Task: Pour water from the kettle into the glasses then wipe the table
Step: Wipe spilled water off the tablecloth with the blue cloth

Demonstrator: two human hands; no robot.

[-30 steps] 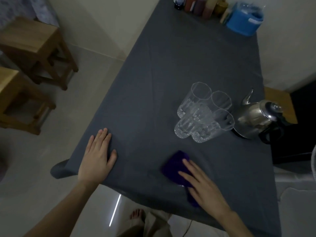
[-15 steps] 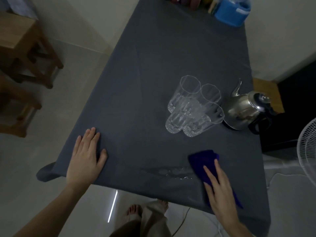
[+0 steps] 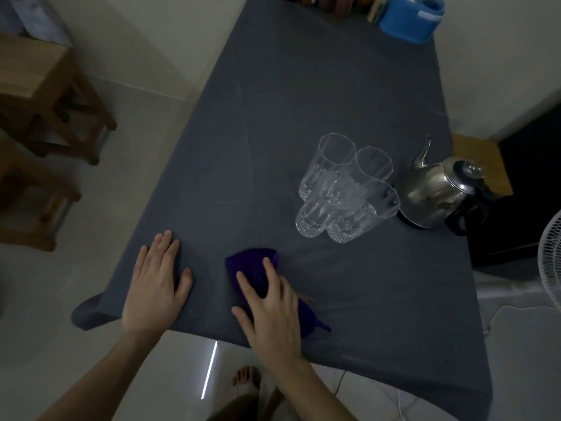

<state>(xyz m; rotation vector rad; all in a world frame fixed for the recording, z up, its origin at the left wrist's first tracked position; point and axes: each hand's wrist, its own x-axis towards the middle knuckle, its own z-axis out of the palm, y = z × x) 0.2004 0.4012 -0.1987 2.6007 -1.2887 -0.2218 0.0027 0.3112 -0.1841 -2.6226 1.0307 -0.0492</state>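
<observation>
grey-clothed table [image 3: 303,117], tiled floor [image 3: 136,123], wood stools [image 3: 36,86]

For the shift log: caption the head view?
Right hand presses purple cloth on grey table; left hand flat.

Looked like a home dining spot: table [image 3: 303,101] under a grey cloth, kettle [image 3: 437,196] and glasses [image 3: 343,189] on it, wooden stools [image 3: 45,95] left of the table, a white fan [image 3: 551,262] to its right, tiled floor.
</observation>
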